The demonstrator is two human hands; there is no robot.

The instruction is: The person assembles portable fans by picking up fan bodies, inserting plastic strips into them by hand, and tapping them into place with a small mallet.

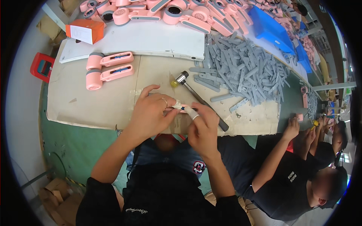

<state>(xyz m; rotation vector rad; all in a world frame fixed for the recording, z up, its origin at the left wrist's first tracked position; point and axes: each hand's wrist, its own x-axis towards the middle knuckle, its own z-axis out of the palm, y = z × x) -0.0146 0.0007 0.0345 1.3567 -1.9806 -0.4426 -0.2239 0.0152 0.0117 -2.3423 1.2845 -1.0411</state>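
Observation:
Both my hands are at the front edge of the table, closed on a pink hair-dryer-shaped housing [183, 106] that they mostly hide. A pink strip and a dark slot show between the fingertips. My left hand [152, 113] grips its left side, with the index finger wrapped in white and a ring on another finger. My right hand [203, 126] pinches the right side, its index finger also wrapped in white. Beside the right hand lies a mallet [203, 101] with a black and yellow head. Two similar pink housings [109, 69] lie farther left, their handle slots open.
Grey strip-shaped covers [245, 71] are heaped at the right. Many pink units [169, 13] crowd the back behind a white panel [132, 41] bearing an orange box [86, 32]. Blue bins [269, 28] stand at back right. A red stool [42, 67] is left; co-workers [298, 177] sit right.

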